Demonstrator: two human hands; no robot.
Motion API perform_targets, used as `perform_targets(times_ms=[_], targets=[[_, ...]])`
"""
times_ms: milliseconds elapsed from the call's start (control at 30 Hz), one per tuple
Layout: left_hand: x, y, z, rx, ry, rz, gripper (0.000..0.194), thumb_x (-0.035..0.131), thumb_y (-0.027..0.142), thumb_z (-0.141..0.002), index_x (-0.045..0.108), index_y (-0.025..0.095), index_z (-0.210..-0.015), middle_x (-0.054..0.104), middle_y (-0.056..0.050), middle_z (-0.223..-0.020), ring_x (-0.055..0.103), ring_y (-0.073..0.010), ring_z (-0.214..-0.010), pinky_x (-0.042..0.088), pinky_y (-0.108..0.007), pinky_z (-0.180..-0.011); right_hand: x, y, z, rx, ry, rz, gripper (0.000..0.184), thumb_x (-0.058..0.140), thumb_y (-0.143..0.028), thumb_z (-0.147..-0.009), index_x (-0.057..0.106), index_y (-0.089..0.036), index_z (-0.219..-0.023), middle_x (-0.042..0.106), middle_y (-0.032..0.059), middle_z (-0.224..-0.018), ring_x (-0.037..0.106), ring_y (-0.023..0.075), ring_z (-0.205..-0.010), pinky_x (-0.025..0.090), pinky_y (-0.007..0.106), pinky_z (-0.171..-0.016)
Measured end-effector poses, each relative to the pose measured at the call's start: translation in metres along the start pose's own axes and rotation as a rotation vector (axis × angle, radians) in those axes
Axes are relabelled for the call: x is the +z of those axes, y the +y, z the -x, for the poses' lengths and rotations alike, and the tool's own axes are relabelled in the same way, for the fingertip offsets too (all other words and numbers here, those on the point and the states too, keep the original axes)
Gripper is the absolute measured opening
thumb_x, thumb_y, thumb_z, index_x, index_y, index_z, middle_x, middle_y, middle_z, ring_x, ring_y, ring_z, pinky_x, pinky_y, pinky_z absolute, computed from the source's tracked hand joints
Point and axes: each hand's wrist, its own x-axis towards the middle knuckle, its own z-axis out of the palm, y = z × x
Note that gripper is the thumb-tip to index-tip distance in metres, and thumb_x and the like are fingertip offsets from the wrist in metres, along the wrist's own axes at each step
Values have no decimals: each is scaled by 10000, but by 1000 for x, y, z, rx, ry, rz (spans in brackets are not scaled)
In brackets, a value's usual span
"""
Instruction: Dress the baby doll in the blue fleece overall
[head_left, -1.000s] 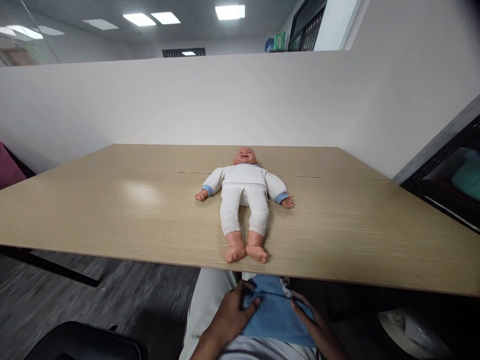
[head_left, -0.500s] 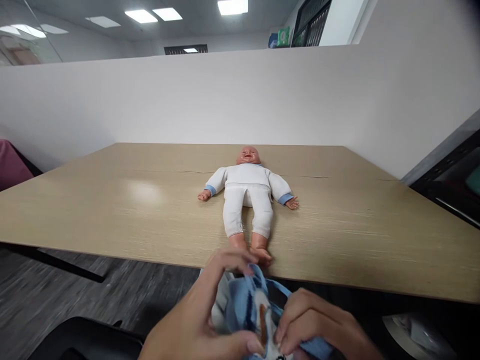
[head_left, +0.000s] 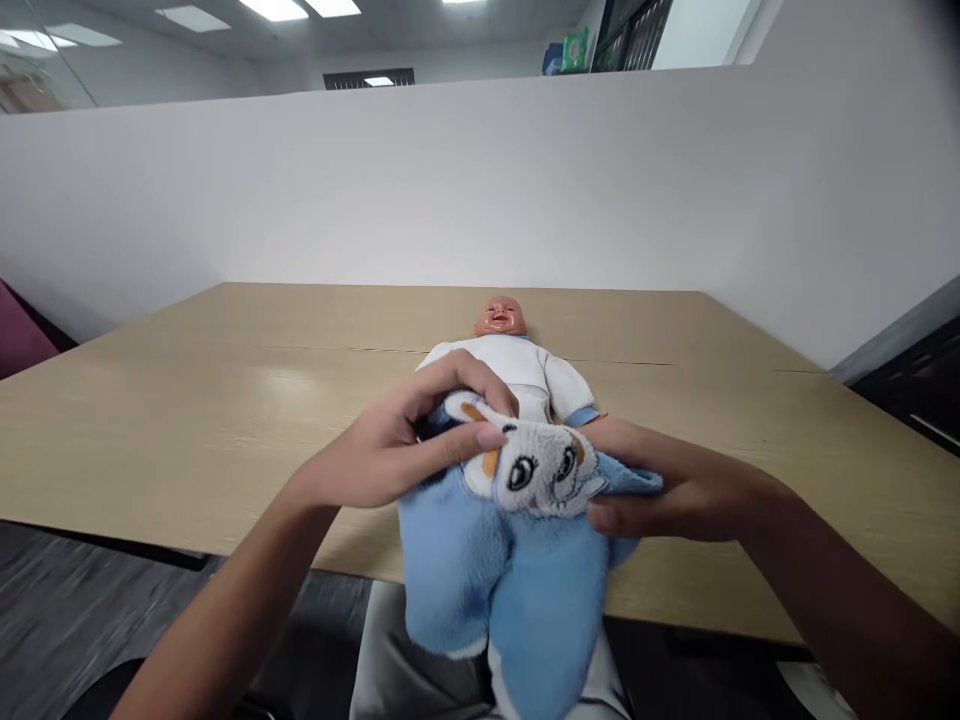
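Observation:
Blue plush baby pants (head_left: pixel 551 610) with a white animal face on the upper part hang between my hands, over the table's front edge and my lap. Two rounded, leg-like parts point down towards me. My left hand (head_left: pixel 409 435) grips the left upper edge, thumb on the front and fingers behind. At the right upper edge, my right hand (head_left: pixel 660 490) holds the cloth with its thumb in front; the other fingers are mostly hidden behind it. Beyond them a baby doll (head_left: pixel 501 318) in white clothes with blue cuffs lies on its back, its legs hidden by the pants.
The wooden table (head_left: pixel 225 400) reaches to a white partition (head_left: pixel 450 190) at the back. A dark framed object (head_left: pixel 915 370) stands at the right. Something maroon (head_left: pixel 26 335) shows at the left edge, and a black chair part (head_left: pixel 105 695) is below left.
Both hands have risen and moved forward with the pants, from below the table's edge to above it. The pants now hang spread out, covering the doll's legs.

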Motion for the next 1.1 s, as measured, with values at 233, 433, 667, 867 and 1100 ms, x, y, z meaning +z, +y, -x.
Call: perform_targets(times_ms=[233, 433, 667, 867, 1100], targets=[[-40, -17, -45, 20, 22, 38, 240, 780, 269, -995, 651, 207, -1187, 675, -53, -1046, 646, -136, -808, 548, -231, -662, -38, 15, -26, -103, 292, -93, 679, 920, -351, -870, 658, -276, -1492, 755, 45, -1216, 725, 267, -1132, 577, 329, -989], [-50, -32, -79, 26, 74, -31, 395, 851, 362, -932, 662, 224, -1250, 688, -33, -973, 700, -168, -829, 593, -249, -687, -58, 28, -48, -299, 433, -312, 413, 883, -308, -915, 715, -272, -1291, 698, -19, -1015, 674, 158, -870, 559, 239, -781], [-57, -52, -101, -23, 112, -7, 484, 869, 402, -917, 677, 244, -1332, 692, 1, -926, 737, -184, -795, 602, -272, -661, -86, 36, -52, -303, 658, 262, 231, 844, -288, -979, 626, -229, -932, 529, -37, -842, 458, 137, -750, 369, 278, -674], [-61, -64, -105, -35, 158, -16, 523, 829, 415, -958, 655, 266, -1429, 695, 17, -938, 759, -202, -855, 609, -292, -724, -113, 55, -44, -16, 253, 371, 222, 802, -372, -1015, 776, -218, -1174, 618, -29, -867, 583, 152, -811, 467, 262, -767], [-93, -65, -102, -192, -282, -116, 344, 864, 390, -914, 763, 212, -1191, 756, -43, -990, 737, -205, -824, 603, -264, -662, -92, 56, -55, -243, 475, 20, 273, 896, -400, -943, 798, -199, -1101, 708, 45, -1116, 681, 211, -1024, 570, 339, -995]])
